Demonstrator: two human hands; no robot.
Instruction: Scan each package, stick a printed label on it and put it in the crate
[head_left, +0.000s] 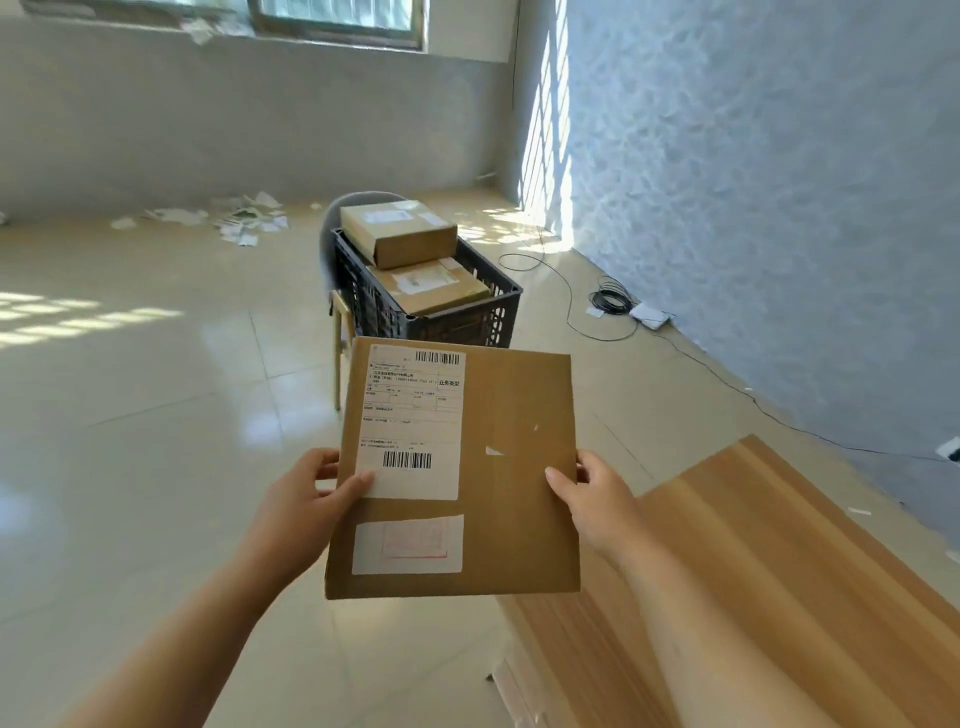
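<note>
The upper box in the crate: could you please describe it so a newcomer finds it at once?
Find the dark latticed crate on the chair ahead. Two cardboard boxes lie in it. The upper box is the thicker one, rising above the rim at the far end, partly over the flatter box.

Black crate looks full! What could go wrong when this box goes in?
The black plastic lattice crate holds brown cardboard boxes stacked above its rim, so the flat brown cardboard package could slide off. The crate seems perched on a pale wooden chair and might tip. A thin black cable on the floor nearby could trip you.
</note>
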